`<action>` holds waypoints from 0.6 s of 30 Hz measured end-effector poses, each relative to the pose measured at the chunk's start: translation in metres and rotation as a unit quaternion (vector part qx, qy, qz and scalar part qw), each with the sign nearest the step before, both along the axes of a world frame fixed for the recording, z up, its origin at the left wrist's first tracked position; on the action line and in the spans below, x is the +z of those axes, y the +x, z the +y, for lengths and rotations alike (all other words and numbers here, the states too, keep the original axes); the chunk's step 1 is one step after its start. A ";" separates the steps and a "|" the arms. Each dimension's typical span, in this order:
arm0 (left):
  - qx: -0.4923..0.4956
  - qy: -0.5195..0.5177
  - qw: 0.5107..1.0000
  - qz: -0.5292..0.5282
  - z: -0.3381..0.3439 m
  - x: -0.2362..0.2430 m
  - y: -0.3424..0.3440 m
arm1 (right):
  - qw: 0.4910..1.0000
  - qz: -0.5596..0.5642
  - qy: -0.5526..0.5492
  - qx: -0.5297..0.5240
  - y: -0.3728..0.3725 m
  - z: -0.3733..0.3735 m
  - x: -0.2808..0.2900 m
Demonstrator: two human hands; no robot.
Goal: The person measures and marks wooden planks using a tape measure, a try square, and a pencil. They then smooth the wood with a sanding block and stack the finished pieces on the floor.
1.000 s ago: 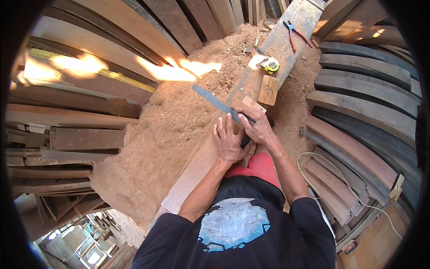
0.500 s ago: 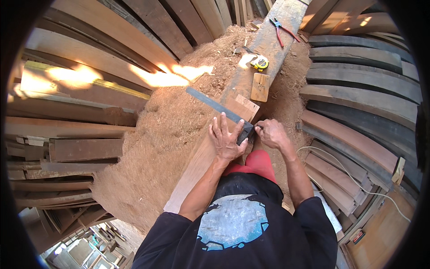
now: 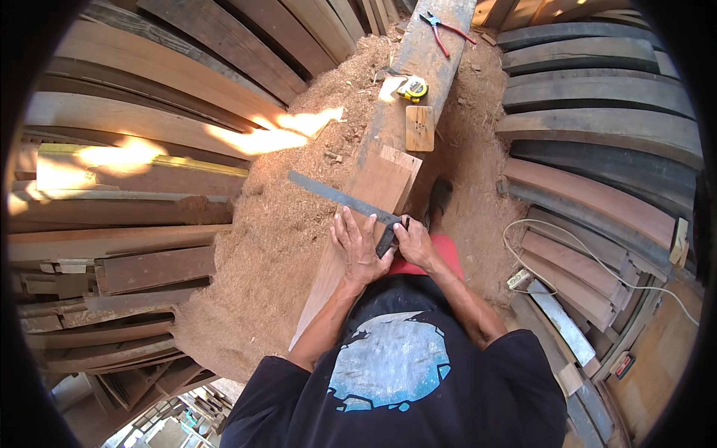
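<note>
A try square [image 3: 336,196] lies across a pale wooden board [image 3: 328,272], its long metal blade reaching out past the board's left edge. My left hand [image 3: 357,250] holds the square, fingers spread along the blade and thumb by the dark stock [image 3: 385,240]. Close on the right, my right hand [image 3: 417,245] is closed in a pinch at the corner of the square. A small dark tip shows at its fingers; the rest of what it grips is hidden. The board's far end has a lighter patch [image 3: 400,158].
Beyond the board, a worn plank [image 3: 381,134] bears a small wooden block [image 3: 420,128], a yellow tape measure [image 3: 413,89] and red-handled pliers [image 3: 444,31]. Shavings [image 3: 254,246] cover the ground. Stacked timber [image 3: 597,123] lines both sides; a white cable [image 3: 575,233] loops at right.
My right hand has moved left, nearer my left hand, over the square's corner. The view has shifted, and a dark shoe now shows beside the board.
</note>
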State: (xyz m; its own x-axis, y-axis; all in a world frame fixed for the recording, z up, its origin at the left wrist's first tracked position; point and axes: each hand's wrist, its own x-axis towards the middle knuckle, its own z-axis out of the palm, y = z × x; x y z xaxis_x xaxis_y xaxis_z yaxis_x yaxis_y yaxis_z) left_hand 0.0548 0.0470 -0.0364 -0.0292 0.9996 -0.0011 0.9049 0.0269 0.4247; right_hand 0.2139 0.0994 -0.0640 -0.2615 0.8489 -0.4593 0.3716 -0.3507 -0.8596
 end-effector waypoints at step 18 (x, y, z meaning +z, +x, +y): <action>0.013 -0.005 0.999 0.048 0.008 -0.006 0.007 | 0.992 0.017 0.073 -0.100 -0.009 -0.003 -0.010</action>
State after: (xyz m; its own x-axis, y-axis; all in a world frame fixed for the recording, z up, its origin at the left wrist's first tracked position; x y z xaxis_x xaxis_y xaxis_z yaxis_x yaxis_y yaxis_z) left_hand 0.0617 0.0553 -0.0420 -0.0565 0.9984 -0.0072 0.9402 0.0556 0.3362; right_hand 0.2050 0.0964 -0.0741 -0.0934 0.9425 -0.3210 0.2773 -0.2850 -0.9175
